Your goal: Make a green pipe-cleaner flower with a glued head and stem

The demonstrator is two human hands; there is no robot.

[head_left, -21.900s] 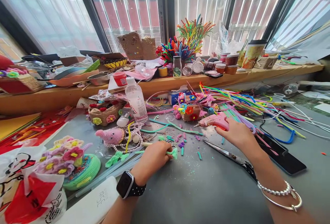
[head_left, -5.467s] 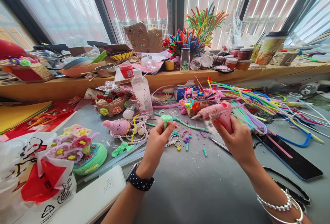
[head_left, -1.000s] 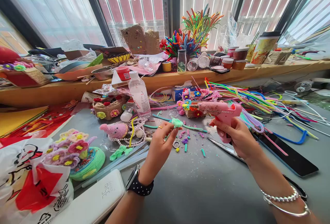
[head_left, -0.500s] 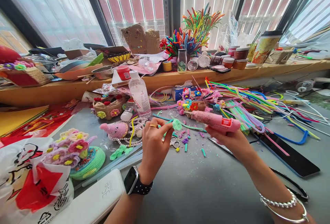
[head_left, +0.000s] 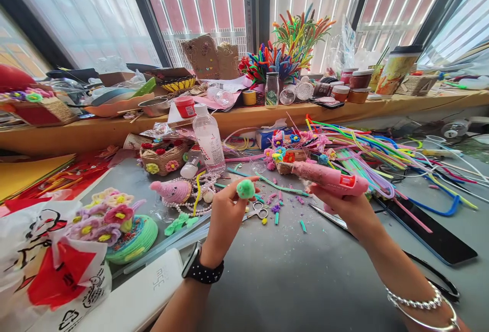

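Left hand: We see our left hand [head_left: 225, 212] raised above the table [head_left: 275, 286], thumb and fingers pinched together on a small green fuzzy chenille piece [head_left: 245, 189].
Green piece: It sits at the fingertips, in the air near the small scissors [head_left: 261, 212] and well apart from the glue gun's nozzle. We judge it very light, soft and springy, easily crushed by a hard squeeze; we would hold it low, at its underside or edge, keeping the fuzzy face free. Whether a stem runs down behind our fingers, we cannot tell.
Right hand: Our right hand [head_left: 349, 207] is wrapped round the pink hot glue gun [head_left: 330, 176], which lies tilted on its side with the nozzle end to the left. We cannot tell whether the trigger is pressed.
Glue gun: It is in the air, in front of the flower-trimmed basket [head_left: 284, 167]. We judge it stiff, smooth plastic, front-heavy and far weightier than the green piece; we would grip only the handle, as the nozzle may be hot.
Tabletop: Cut chenille snippets [head_left: 277, 218] lie between our hands. Large scissors [head_left: 331, 217] lie partly hidden under the right hand, and green fuzzy shapes [head_left: 181, 224] rest left of the left hand.
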